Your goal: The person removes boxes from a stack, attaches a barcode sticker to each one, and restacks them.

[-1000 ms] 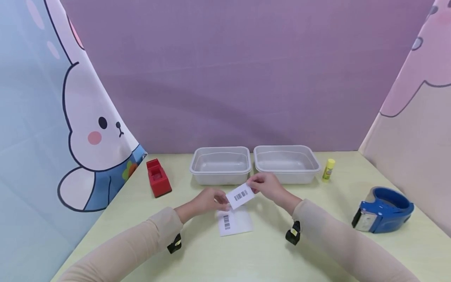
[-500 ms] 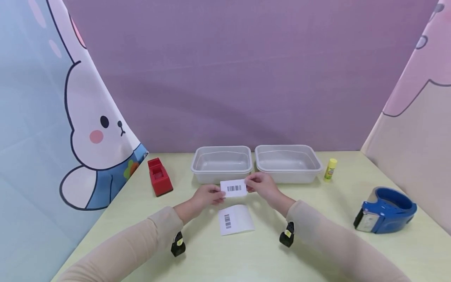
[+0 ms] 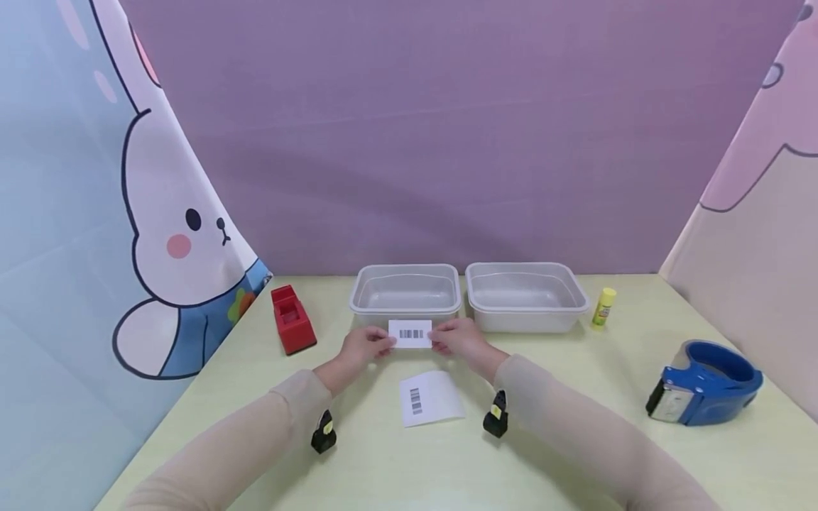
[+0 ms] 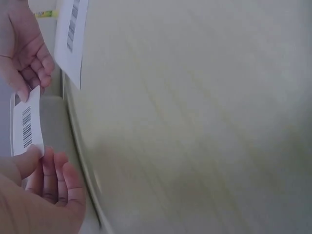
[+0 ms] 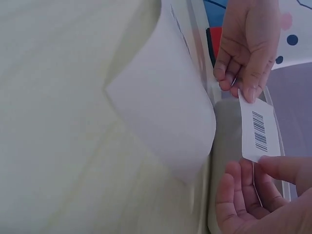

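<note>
White card point(image 3: 410, 333) is spanning the space between my left grip point(image 3: 363, 346) and right grip point(image 3: 463, 339), both pinching its ends, just below the head frame's centre; I am judging light, even tension best, pressing clear of the barcode point(image 5: 260, 130) so nothing is creasing.

Your head camera looks forward and down over the pale-yellow table point(image 3: 409, 472); closer, your black left wrist camera point(image 3: 324, 434) faces rightward, black right wrist camera point(image 3: 495, 417) leftward, both catching the white rectangular barcode card point(image 3: 410, 334).

White card point(image 3: 410, 333), black-striped barcode point(image 5: 260, 131); blue tape dispenser point(image 3: 709, 390); purple backdrop point(image 3: 447, 135)
</note>
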`<action>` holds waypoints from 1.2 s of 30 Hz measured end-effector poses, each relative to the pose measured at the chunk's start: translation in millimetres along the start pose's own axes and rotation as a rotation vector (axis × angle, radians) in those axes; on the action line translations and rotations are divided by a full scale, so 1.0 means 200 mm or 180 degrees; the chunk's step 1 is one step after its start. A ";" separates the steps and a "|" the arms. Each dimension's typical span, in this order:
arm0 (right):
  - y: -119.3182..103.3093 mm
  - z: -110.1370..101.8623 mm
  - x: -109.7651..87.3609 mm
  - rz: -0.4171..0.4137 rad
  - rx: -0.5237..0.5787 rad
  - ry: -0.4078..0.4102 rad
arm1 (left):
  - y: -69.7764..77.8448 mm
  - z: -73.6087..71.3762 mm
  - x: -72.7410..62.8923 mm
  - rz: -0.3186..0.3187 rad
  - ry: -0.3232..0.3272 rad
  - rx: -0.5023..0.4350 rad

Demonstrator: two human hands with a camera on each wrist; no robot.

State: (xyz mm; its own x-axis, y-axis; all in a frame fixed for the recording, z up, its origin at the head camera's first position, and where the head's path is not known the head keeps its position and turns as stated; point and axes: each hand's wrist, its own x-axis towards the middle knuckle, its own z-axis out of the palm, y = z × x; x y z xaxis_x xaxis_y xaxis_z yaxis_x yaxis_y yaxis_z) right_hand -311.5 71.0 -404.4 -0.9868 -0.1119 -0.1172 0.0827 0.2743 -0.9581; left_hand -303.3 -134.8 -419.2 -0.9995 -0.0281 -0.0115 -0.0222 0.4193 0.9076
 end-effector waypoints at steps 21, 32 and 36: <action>0.01 0.15 0.08 -0.0041 0.0264 0.0779 | -0.04 0.01 0.11 -0.0316 0.0386 -0.0095; 0.02 0.17 0.09 -0.0009 0.0405 0.0938 | -0.01 0.02 0.14 -0.0438 0.0583 -0.0163; 0.02 0.18 0.10 0.0017 0.0433 0.0958 | 0.00 0.02 0.13 -0.0443 0.0635 -0.0122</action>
State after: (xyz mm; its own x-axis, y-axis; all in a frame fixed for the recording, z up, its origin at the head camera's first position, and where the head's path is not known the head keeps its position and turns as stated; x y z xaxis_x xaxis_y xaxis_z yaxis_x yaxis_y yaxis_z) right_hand -325.3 35.8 -419.7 -0.9815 0.1820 -0.0591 0.0857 0.1417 -0.9862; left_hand -329.9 -131.5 -422.1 -0.9630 -0.2634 -0.0580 -0.1549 0.3643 0.9183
